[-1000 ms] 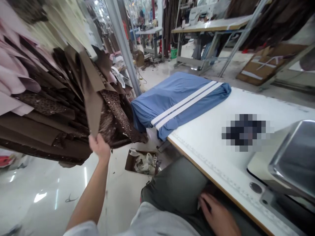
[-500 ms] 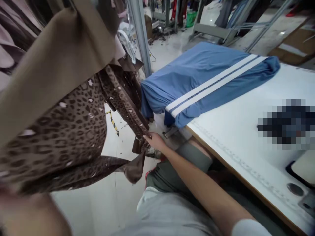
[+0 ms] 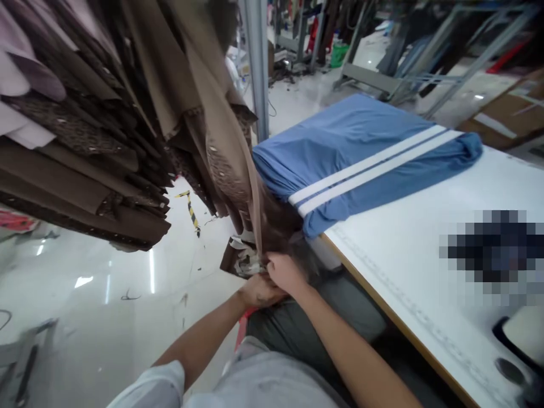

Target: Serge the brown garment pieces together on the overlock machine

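Note:
Brown fabric with leopard print (image 3: 229,175) hangs down in front of me, its lower end running between my hands. My right hand (image 3: 287,275) is closed, pinching the edge of this cloth. Just below and left of it, touching it, my left hand (image 3: 260,290) is closed on the same cloth; its fingertips are partly hidden. Both hands are over my lap, left of the white table. A blue cloth with two white stripes (image 3: 365,164) covers the table's far left corner.
Many brown and pale pink garment pieces (image 3: 85,130) hang at the left. A metal post (image 3: 257,73) stands behind the blue cloth. On the white table (image 3: 395,243) a machine part (image 3: 525,334) sits at the right. An open box with scraps (image 3: 242,260) lies beyond my hands.
The leopard-print fabric has swung from the left toward the table and gathered. My left hand has come from the lower left to beside my right hand, which has moved slightly right and down.

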Demonstrator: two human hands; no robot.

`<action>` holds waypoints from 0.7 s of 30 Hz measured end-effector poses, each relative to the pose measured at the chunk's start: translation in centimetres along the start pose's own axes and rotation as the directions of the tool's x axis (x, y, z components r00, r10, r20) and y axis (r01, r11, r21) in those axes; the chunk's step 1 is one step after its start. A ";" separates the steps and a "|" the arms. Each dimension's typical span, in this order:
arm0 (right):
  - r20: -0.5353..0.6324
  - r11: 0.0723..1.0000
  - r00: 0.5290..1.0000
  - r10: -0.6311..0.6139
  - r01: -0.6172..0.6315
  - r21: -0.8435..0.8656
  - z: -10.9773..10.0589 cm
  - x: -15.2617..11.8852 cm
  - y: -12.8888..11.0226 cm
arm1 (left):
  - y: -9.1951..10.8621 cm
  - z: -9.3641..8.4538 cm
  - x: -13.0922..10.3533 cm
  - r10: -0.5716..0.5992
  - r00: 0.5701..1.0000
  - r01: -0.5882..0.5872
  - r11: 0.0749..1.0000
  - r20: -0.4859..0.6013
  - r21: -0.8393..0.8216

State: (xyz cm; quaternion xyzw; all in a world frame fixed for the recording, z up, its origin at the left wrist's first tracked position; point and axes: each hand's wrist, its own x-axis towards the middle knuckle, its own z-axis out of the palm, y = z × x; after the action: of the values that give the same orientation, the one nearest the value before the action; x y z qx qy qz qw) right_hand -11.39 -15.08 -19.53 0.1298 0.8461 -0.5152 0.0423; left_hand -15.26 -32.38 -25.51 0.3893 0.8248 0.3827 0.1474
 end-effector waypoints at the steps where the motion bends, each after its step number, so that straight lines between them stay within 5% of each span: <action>1: -0.021 1.000 0.999 0.031 -0.031 -0.003 -0.6 0.4 0.6 | -0.2 -1.1 1.2 0.003 0.998 -0.005 1.000 -0.070 -0.028; 3: -0.085 0.997 0.993 0.079 -0.077 0.025 -2.5 1.0 2.2 | -1.2 -5.3 4.5 -0.072 0.946 0.043 0.994 -0.317 -0.097; 6: -0.172 0.984 0.975 0.138 -0.115 0.140 -4.9 0.5 4.4 | -3.5 -13.2 10.6 -0.218 0.710 0.094 0.972 -0.670 -0.216; 7: -0.194 0.976 0.969 0.152 -0.115 0.186 -5.1 0.1 4.9 | -4.3 -15.4 12.6 -0.255 0.642 0.090 0.961 -0.723 -0.260; 9: -0.236 0.955 0.956 0.173 -0.104 0.277 -4.8 -0.7 5.2 | -5.5 -18.2 15.7 -0.331 0.579 0.083 0.933 -0.746 -0.350; 15: -0.268 0.887 0.945 0.187 -0.045 0.460 -2.7 -3.1 3.2 | -6.6 -18.2 17.7 -0.452 0.527 0.045 0.860 -0.719 -0.508; 21: -0.060 0.909 0.998 0.035 -0.006 0.416 -2.4 -5.0 0.9 | -6.5 -18.5 18.4 -0.479 0.539 0.019 0.829 -0.693 -0.558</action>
State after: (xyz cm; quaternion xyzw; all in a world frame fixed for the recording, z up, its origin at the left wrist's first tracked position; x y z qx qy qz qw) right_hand -6.17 -13.46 -18.13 0.1617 0.7167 -0.6784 -0.0089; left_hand -40.70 -30.65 -17.09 -0.0070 0.7217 0.6852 -0.0982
